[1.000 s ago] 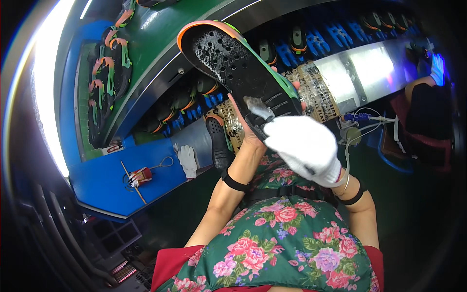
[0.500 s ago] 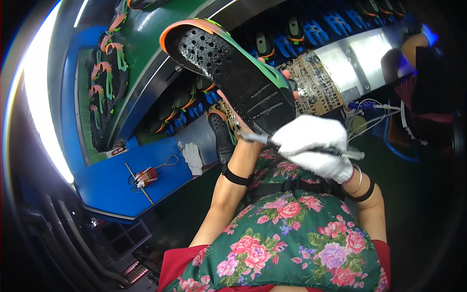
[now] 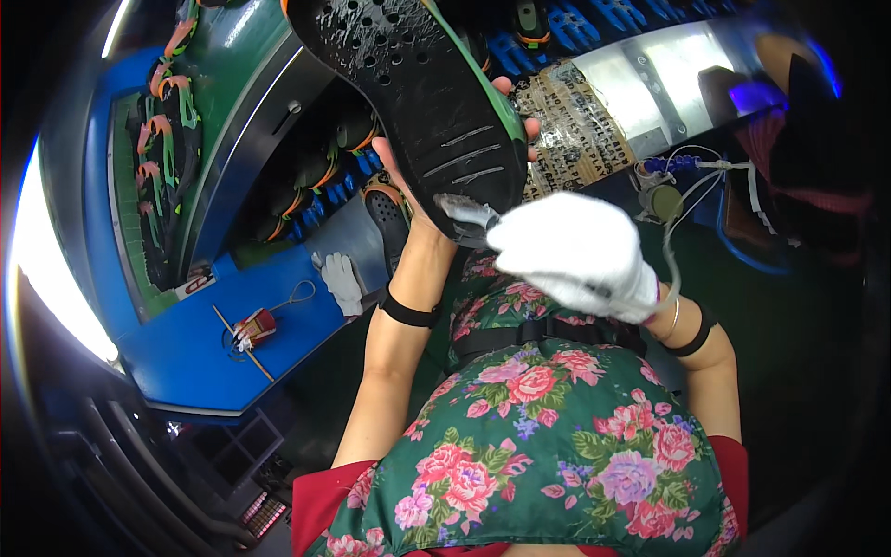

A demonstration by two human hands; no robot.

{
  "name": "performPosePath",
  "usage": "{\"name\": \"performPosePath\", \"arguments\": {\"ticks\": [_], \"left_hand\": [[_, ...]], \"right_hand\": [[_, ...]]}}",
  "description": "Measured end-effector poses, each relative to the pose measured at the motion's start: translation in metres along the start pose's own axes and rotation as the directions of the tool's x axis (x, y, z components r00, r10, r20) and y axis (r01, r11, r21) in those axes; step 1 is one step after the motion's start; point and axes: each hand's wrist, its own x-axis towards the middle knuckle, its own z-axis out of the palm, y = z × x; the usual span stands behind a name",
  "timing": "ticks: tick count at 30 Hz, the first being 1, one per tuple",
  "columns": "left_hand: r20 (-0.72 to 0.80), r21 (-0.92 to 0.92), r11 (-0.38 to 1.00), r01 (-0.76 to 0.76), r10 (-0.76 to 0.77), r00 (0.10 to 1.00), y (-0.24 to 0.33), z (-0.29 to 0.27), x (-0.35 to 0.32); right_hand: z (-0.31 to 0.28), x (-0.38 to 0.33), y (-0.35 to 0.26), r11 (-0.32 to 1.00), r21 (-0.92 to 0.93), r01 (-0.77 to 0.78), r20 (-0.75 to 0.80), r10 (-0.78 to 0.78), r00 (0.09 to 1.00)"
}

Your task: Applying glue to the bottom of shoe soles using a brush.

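A bare left hand [image 3: 408, 181] grips a black-soled shoe [image 3: 418, 93] sole-up, long axis running up-left, while the white-gloved right hand [image 3: 580, 255], closed on a small brush [image 3: 464, 215], meets its nearer heel end.

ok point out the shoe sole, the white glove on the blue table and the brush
shoe sole [image 3: 422, 102], head view, middle of its black underside
white glove [image 3: 343, 281], head view, its palm
brush [image 3: 461, 212], head view, its pale head against the sole

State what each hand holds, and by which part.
The bare left hand holds a black shoe sole from underneath near its lower end. The gloved right hand holds a small tool against the sole; its grip is hidden.
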Motion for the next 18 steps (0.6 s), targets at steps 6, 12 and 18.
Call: {"name": "performPosePath", "arguments": {"ticks": [6,12,18], "left_hand": [[-0.054,0.041,0.987,0.158,-0.156,0.986,0.009,-0.006,-0.009],[-0.08,0.06,0.978,0.199,-0.194,0.978,0.016,0.005,-0.005],[-0.197,0.11,0.934,0.34,-0.315,0.929,0.029,0.001,-0.007]], "right_hand": [[-0.008,0.003,-0.006,0.813,0.498,-0.302,0.106,0.288,0.952],[-0.007,-0.005,-0.002,1.0,0.026,-0.003,0.142,-0.001,0.99],[-0.016,0.003,-0.011,0.829,0.442,-0.344,0.189,0.289,0.938]]}}
